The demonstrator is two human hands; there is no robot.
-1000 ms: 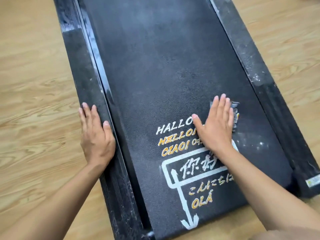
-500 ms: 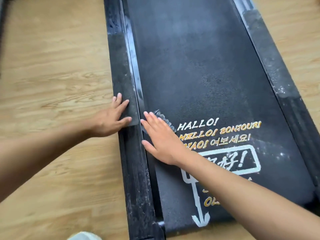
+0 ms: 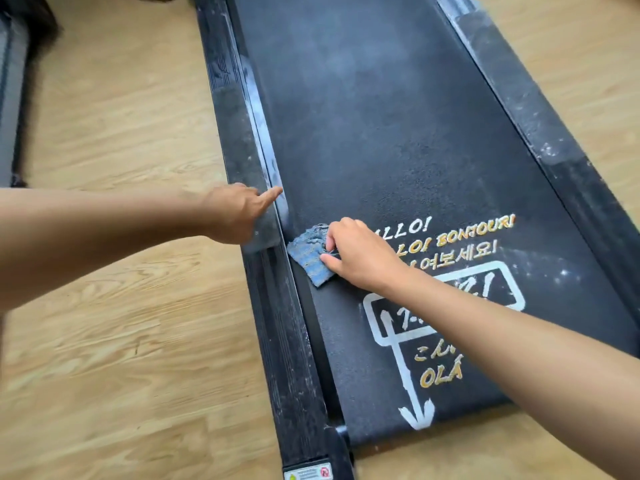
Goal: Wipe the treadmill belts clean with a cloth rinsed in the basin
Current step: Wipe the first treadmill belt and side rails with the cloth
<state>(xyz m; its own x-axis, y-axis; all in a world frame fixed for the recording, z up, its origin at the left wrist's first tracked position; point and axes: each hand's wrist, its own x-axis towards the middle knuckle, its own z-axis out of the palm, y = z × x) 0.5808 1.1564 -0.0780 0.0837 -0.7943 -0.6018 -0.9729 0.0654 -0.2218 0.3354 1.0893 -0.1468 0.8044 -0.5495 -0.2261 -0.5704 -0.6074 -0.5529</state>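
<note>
Right hand (image 3: 360,259) pinches the cloth (image 3: 308,255), fingers curled, at the left edge of the belt (image 3: 381,133). Left hand (image 3: 237,213) holds nothing, index finger straight on the side rail (image 3: 232,133). White specks (image 3: 561,274) show toward the right side: wiping judged partway. Basin unseen.

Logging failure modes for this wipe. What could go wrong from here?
1. The frayed cloth lies against the seam by the left rail; threads might snag there.
2. The right hand pinches only its edge, so the grip may drag it bunched and smear dust.
3. White specks on the right of the belt could be missed.
</note>
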